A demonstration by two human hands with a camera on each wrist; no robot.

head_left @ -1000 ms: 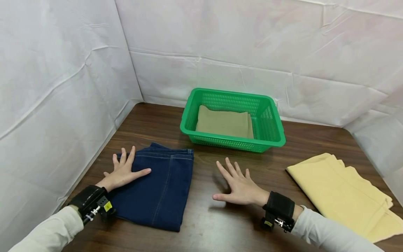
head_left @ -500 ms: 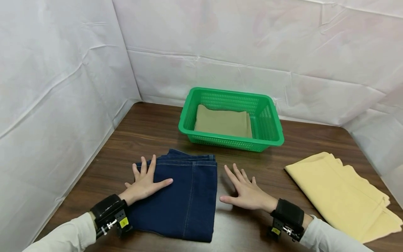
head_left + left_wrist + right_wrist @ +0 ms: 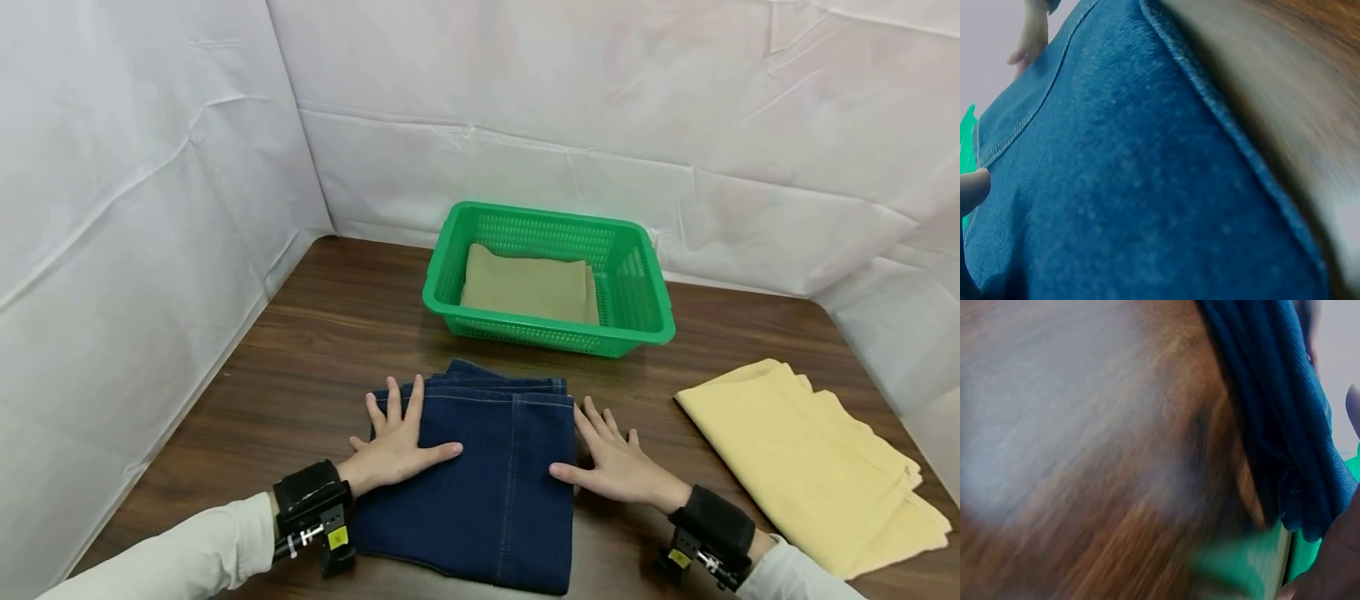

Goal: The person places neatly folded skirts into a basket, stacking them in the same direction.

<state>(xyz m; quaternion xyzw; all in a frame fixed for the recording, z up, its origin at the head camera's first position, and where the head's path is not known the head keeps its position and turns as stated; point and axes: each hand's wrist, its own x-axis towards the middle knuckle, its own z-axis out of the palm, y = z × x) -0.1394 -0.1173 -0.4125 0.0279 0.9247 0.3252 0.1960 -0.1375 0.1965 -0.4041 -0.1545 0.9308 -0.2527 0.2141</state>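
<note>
A dark blue folded denim garment (image 3: 480, 483) with pale stitched seams lies on the wooden table, its layers stacked unevenly at the far edge. My left hand (image 3: 397, 450) rests on its left part with the fingers spread. At the garment's right edge is my right hand (image 3: 615, 462), fingers spread, thumb overlapping the denim in the head view. In the left wrist view the denim (image 3: 1135, 162) fills most of the picture, with my left thumb (image 3: 974, 190) at the side. The right wrist view shows the layered side of the denim (image 3: 1272, 394) by my right hand (image 3: 1335, 562).
Behind the denim stands a green plastic basket (image 3: 551, 325) with a folded khaki cloth (image 3: 525, 287) inside. A folded yellow cloth (image 3: 802, 467) lies on the right of the wooden table (image 3: 285, 350). White sheeting (image 3: 562, 108) walls the back and sides.
The denim garment has slid to the right under my left hand and now meets my right hand. My right hand has shifted slightly right and nearer; the basket and yellow cloth stay put.
</note>
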